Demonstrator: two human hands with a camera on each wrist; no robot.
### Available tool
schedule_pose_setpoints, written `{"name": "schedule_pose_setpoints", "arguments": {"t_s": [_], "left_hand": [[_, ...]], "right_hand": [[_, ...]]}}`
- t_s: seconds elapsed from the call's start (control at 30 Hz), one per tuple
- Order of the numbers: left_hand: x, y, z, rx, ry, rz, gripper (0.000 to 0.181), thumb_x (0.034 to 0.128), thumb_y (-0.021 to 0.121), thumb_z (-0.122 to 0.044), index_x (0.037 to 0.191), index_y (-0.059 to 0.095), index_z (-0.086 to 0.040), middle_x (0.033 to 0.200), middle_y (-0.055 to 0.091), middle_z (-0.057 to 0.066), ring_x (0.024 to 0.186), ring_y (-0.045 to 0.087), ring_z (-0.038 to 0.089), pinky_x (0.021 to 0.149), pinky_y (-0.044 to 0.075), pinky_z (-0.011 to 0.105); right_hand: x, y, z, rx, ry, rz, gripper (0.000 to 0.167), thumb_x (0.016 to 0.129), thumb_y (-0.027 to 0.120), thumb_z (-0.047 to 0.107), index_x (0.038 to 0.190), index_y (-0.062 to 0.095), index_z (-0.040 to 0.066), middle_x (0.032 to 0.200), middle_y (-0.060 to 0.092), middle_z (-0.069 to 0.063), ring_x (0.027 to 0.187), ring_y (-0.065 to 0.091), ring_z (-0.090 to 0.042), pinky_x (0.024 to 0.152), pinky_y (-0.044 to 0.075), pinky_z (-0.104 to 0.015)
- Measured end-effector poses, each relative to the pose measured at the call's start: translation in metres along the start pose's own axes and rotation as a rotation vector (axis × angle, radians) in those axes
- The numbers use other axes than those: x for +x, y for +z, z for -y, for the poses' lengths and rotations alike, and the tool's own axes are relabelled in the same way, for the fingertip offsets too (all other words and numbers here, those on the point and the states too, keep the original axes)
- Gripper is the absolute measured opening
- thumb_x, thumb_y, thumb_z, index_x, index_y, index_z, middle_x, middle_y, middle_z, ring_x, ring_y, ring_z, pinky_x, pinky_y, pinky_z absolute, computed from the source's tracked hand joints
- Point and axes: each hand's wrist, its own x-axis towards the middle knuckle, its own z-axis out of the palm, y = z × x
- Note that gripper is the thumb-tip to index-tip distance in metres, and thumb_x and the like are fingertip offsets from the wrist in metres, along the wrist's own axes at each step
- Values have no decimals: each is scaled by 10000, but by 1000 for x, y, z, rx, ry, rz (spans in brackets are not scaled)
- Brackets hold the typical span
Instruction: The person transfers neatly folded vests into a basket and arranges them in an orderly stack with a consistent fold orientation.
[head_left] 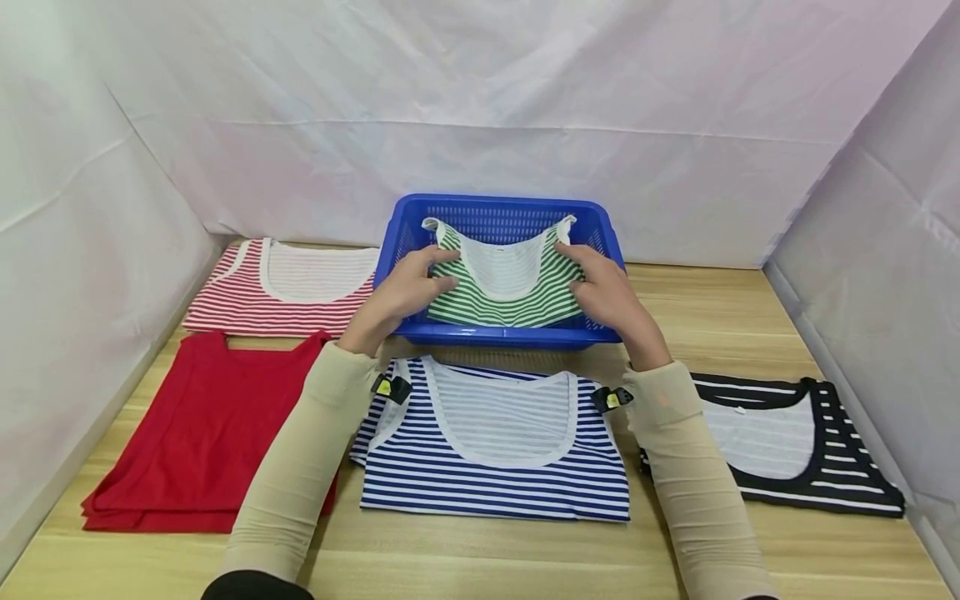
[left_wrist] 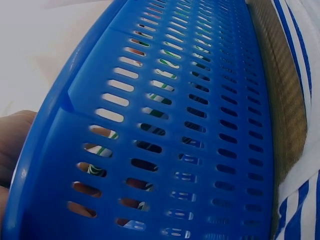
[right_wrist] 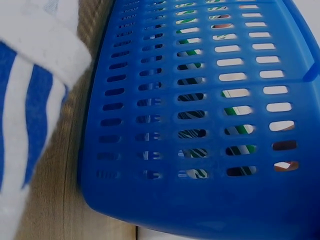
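Note:
A folded green-and-white striped tank top (head_left: pixel 504 310) lies in the blue basket (head_left: pixel 495 336), its straps toward the back. My left hand (head_left: pixel 405 287) reaches over the basket's left side, index finger and thumb apart on the top's left edge. On the opposite edge, my right hand (head_left: pixel 609 292) touches the cloth with index finger and thumb likewise apart. The other fingers are mostly hidden. In the left wrist view, part of my left hand (left_wrist: pixel 15 145) shows beyond the basket rim (left_wrist: pixel 42 130). Green stripes show through the slotted basket wall (right_wrist: pixel 210 200) in the right wrist view.
A blue-striped top (head_left: pixel 495 492) lies in front of the basket, below my forearms. To the left are a red-striped top (head_left: pixel 300 317) and a plain red one (head_left: pixel 202 433); a black-striped top (head_left: pixel 847 458) lies right. White cloth walls (head_left: pixel 487 125) surround the wooden table (head_left: pixel 720 308).

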Motion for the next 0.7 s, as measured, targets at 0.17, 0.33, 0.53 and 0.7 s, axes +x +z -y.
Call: {"name": "schedule_pose_setpoints", "arguments": {"t_s": [0.17,0.33,0.53,0.7], "left_hand": [[-1,0,-1,4,0,21,551,1040,609,-300,1557,477,-161,1698,306,62,1594,221,294,1253,277,552],[-2,0,-2,14,-3,33,570,1041,604,-338,1565,464,-165,1703,292,63,1589,235,299,1243,298,556],[-1,0,-1,19,-20,47,593,1040,602,-357,1580,439,-175,1713,268,57,1592,224,302,1244,293,563],[0,1,0,13,-12,34,578,1015,610,-212,1568,456,-142,1683,333,72,1544,308,276,1224,325,516]], "right_hand": [[-2,-1,2,7,9,-4,617,954,443,12,1566,446,81,1628,417,-173,1553,312,-371,1236,288,-590],[-3,-1,1,14,7,-5,557,1002,476,68,1558,462,90,1621,431,-163,1547,325,-365,1224,310,-590],[-3,0,2,-8,-6,-7,539,1015,477,88,1554,471,96,1615,442,-159,1196,615,-349,1029,480,-522],[-4,1,2,-41,-30,-17,540,1005,464,54,1542,490,95,1601,465,-156,569,335,-206,636,351,-380]]}}
